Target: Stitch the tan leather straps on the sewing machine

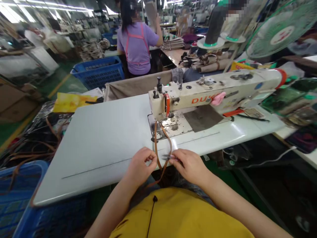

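Two lengths of narrow brown strap run from under the sewing machine's needle area toward me, cross at the table's front edge and hang below it. Thread snips are in my right hand, its fingers closed around them. Their blades point left, across the right-hand strap length. Just left of the straps, my left hand is closed in a pinch with thumb and forefinger together. Whatever lies between those fingertips is too small to make out.
The white sewing table extends left. Blue baskets stand at the lower left beside a pile of brown straps. A green fan is at the upper right. A person in a purple shirt works beyond the table.
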Motion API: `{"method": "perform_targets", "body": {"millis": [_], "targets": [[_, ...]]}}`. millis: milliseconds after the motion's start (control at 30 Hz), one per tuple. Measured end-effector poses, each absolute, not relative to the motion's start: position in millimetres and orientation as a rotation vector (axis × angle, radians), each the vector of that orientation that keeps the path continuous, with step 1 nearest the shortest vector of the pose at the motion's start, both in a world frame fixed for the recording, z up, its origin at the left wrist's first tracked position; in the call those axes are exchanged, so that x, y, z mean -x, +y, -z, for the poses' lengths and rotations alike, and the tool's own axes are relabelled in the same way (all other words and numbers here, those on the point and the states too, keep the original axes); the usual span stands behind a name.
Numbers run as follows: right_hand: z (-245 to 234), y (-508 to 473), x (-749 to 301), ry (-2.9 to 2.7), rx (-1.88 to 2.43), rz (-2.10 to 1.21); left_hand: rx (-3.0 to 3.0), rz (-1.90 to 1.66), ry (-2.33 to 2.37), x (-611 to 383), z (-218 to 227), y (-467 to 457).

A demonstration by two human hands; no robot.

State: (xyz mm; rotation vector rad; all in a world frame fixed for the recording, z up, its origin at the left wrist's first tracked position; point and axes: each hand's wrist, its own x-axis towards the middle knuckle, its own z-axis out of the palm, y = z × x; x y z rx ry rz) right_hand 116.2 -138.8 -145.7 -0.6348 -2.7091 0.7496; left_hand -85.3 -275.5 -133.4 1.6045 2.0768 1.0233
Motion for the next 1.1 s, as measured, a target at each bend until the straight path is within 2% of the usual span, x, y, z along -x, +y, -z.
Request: {"method": "perform_targets", "body": {"millis": [767, 967, 1100], "targets": [[165.2, -143.4, -91.4, -2.721, 0.475, -0.628, -1.653, -0.961, 2.049, 84.8, 137.7, -280.0], [170.6, -143.3, -94.0, -2.763, 0.427, -0.543, -1.732, -0.876, 1.994, 102.3, 167.1, -286.3], [175.7, -139.1, -94.3, -2.753, 0.468, -0.491, -1.744, -0.943, 2.012, 109.7, 179.7, -282.7]]}}
